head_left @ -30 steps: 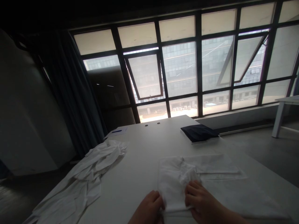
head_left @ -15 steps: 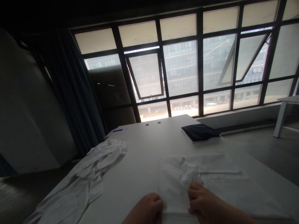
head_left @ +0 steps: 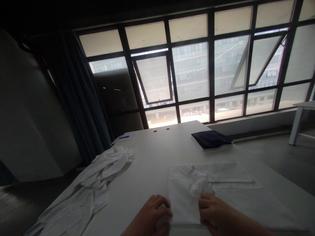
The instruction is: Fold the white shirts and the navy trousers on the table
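A white folded garment (head_left: 187,193) lies on the white table (head_left: 152,157) right in front of me. My left hand (head_left: 150,216) is at its left edge, fingers curled and pinching the cloth. Resting on the near right part of the garment, my right hand (head_left: 216,214) has its fingers curled on the fabric. A flat white piece (head_left: 226,173) extends to the right from under the fold.
A heap of crumpled white clothes (head_left: 98,183) lies on the table's left side. A dark folded cloth (head_left: 210,139) rests on a board at the far right. A paper with a blue pen (head_left: 124,137) is at the far left corner. Large windows stand behind.
My left hand has shifted slightly left and forward, its fingers now curled over the garment's left edge. The right hand has drawn back a little toward me.
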The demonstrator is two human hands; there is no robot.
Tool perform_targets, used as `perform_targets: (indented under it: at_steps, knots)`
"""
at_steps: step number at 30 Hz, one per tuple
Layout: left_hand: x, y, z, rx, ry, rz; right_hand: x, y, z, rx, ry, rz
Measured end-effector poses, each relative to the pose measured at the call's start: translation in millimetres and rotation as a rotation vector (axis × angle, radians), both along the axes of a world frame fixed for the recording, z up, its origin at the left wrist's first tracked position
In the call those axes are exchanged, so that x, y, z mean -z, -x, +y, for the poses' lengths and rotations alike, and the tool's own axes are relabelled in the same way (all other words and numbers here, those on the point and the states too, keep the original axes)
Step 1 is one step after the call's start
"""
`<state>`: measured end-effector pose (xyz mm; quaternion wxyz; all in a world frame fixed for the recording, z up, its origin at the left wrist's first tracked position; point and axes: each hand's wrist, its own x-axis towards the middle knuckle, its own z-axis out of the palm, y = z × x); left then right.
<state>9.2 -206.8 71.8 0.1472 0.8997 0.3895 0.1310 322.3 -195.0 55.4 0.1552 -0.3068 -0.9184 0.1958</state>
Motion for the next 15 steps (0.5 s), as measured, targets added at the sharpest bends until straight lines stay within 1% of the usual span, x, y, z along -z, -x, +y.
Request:
perform_targets:
  at_steps: [4,8,11,15]
  knots:
    - [4.8,-3.0,1.9,0.018,0.011,-0.066,6.8,-1.6,-0.1,0.039,0.034,-0.018]
    - [13.2,-0.1,5.1,-0.020,0.039,-0.070,13.3,-4.2,0.7,0.038,0.036,0.005]
    - [16.4,3.0,6.6,-0.049,0.092,-0.018,12.4,-5.2,0.5,0.050,0.038,-0.015]
    - [14.2,4.7,8.3,-0.066,0.154,0.026,7.2,-6.7,0.4,0.042,0.042,-0.069]
